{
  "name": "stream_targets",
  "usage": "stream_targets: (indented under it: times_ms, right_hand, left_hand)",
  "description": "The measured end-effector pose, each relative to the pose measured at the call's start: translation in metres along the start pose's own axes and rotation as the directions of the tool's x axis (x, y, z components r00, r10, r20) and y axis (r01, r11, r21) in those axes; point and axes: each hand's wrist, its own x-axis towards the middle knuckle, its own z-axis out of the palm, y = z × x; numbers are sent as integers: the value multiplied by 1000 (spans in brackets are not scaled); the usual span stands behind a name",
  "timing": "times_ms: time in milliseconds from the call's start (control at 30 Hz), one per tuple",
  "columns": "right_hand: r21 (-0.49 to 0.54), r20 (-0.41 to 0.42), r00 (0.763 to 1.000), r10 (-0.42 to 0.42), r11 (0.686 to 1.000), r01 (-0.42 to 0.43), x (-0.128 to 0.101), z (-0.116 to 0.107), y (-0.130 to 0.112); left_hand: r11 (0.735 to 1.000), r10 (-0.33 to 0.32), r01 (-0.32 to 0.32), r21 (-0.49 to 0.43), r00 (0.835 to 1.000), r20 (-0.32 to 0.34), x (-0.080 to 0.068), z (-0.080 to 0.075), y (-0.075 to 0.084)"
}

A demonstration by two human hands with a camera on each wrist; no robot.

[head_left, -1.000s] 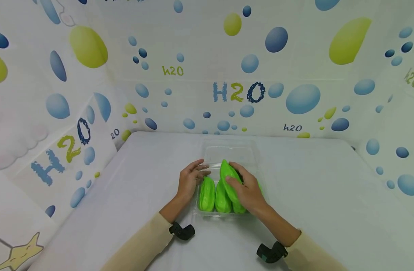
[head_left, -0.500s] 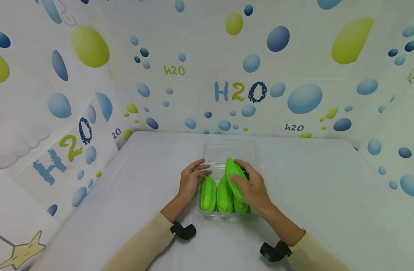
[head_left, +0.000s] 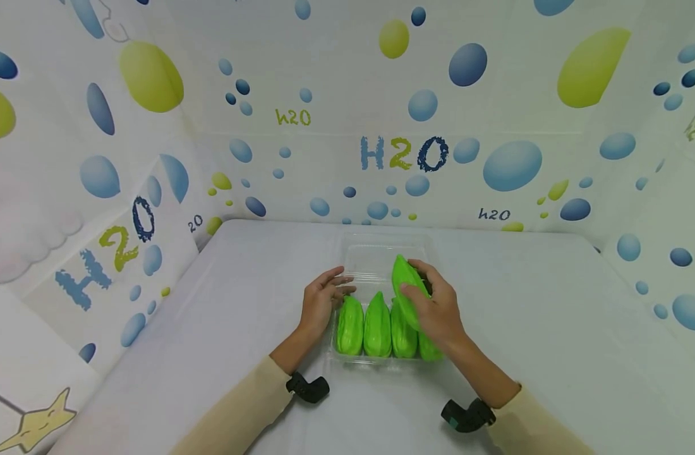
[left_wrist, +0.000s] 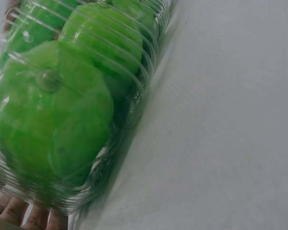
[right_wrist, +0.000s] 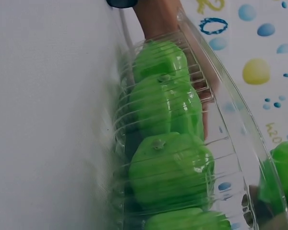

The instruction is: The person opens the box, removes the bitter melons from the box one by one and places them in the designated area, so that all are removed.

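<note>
My right hand [head_left: 440,309] grips a green, ribbed, gourd-like vegetable [head_left: 404,287], pointed end up, above the right part of a clear plastic box [head_left: 356,360]. In the right wrist view, the held vegetable [right_wrist: 284,167] shows at the right edge, beyond the box wall. Several matching green vegetables [head_left: 377,328] stand side by side in the box; the rightmost one [head_left: 429,347] is partly hidden by the right hand. My left hand [head_left: 320,306] lies along the box's left side, fingers loosely extended. Its fingers [left_wrist: 36,218] appear past the clear wall in the left wrist view.
The box's clear lid [head_left: 387,258] lies folded back behind it. A white cloth covers the table [head_left: 256,278]. Patterned sheets [head_left: 325,63] with blue and green drops hang behind and at both sides. A black wrist camera [head_left: 468,416] sits on each wrist.
My right hand has shifted right and slightly up with the green vegetable, uncovering more of those in the box. The left hand stays in place at the box's left side.
</note>
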Motion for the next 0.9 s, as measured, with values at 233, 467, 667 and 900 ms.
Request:
stream_targets:
  times_ms: [233, 467, 667, 900]
  right_hand:
    - [-27, -27, 1000, 8, 1000, -9, 4, -7, -1]
    - [-31, -55, 998, 26, 999, -28, 10, -17, -1]
    - [-43, -85, 996, 41, 998, -45, 15, -20, 5]
    - [-56, -124, 988, 87, 994, -95, 21, -32, 13]
  left_hand:
    - [1000, 3, -3, 0, 1000, -8, 0, 1, 0]
    - [1000, 3, -3, -1, 1000, -6, 1, 2, 0]
    - [1000, 4, -4, 3, 1000, -8, 0, 0, 2]
    - [1000, 6, -6, 7, 1000, -1, -1, -1, 1]
